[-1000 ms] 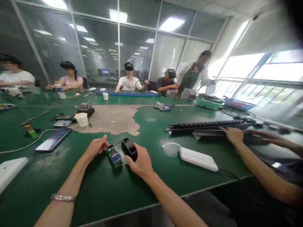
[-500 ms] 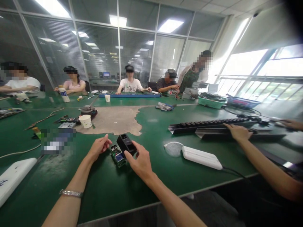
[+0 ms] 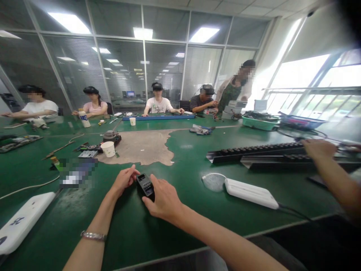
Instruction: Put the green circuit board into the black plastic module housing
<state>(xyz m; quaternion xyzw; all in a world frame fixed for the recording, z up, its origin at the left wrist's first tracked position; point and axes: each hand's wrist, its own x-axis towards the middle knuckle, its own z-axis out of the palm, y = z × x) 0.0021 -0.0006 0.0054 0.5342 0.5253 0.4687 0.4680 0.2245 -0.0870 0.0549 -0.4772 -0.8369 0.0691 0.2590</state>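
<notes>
A small black plastic casing with rectangular openings in its top face rests at the green tabletop in front of me. My right hand grips it from the right, thumb at the near end and fingers over the far side. On the casing's far left edge are the fingertips of my left hand, bent and close together; the thumb's hold is partly hidden. The circuit board is covered by the casing and cannot be made out. My left wrist wears a metal bracelet.
White power strips lie to the right and left. Long black metal channels lie at right, near a neighbour's hand. Beyond my hands are a brown sheet and a paper cup. Several people sit across the table.
My right hand has lowered the black casing over the circuit board, which was exposed beside it before. My left fingertips have come against the casing. The neighbour's hand has shifted right.
</notes>
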